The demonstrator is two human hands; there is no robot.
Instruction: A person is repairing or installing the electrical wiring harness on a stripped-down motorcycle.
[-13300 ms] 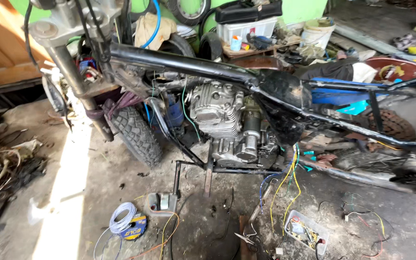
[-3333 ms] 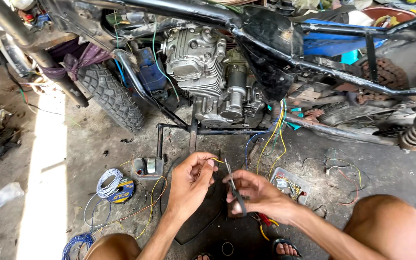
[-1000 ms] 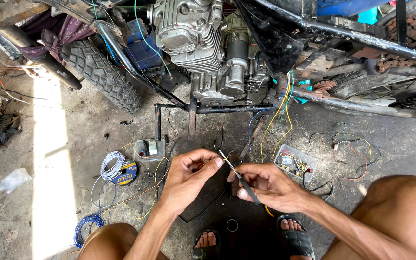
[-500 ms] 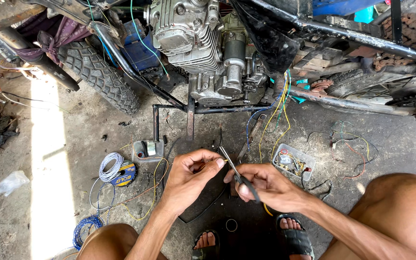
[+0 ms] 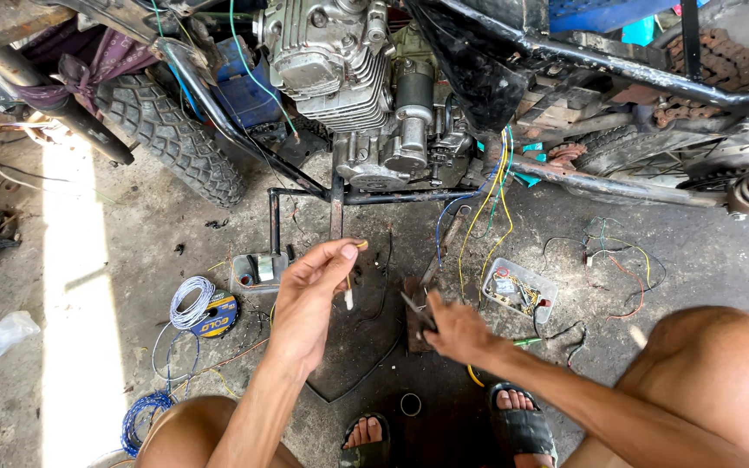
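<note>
From my remote seat, nearest the camera, I see two bare knees framing a pair of sandalled feet (image 5: 444, 429) on the stained concrete floor (image 5: 88, 347) of a workshop. My right hand (image 5: 454, 328) is closed around a dark, narrow tool (image 5: 416, 310), its tip pointing up and to the left; the hand is blurred, so I cannot tell the tool's kind. My left hand (image 5: 309, 299) is raised just beside it, thumb and forefinger pinched on a short piece of pale wire (image 5: 349, 290) that hangs down from the fingertips. The two hands are near each other but not touching.

To the left of the left hand lie a spool of white wire (image 5: 197, 305) with a dark, yellow-marked side, and nearer my knee a coil of blue wire (image 5: 145, 414). A small grey metal part (image 5: 257, 270) sits on the floor just beyond the left hand. Right of the right hand stands a clear plastic tray (image 5: 519, 288) of small parts, with loose coloured wires (image 5: 617, 264) strewn beyond it.

Farther off, yellow and blue leads (image 5: 487, 208) hang down from a stripped motorcycle frame (image 5: 582, 61). Its engine (image 5: 357, 95) sits above a black stand (image 5: 305, 199), and a knobby tyre (image 5: 171, 139) stands at the left.
</note>
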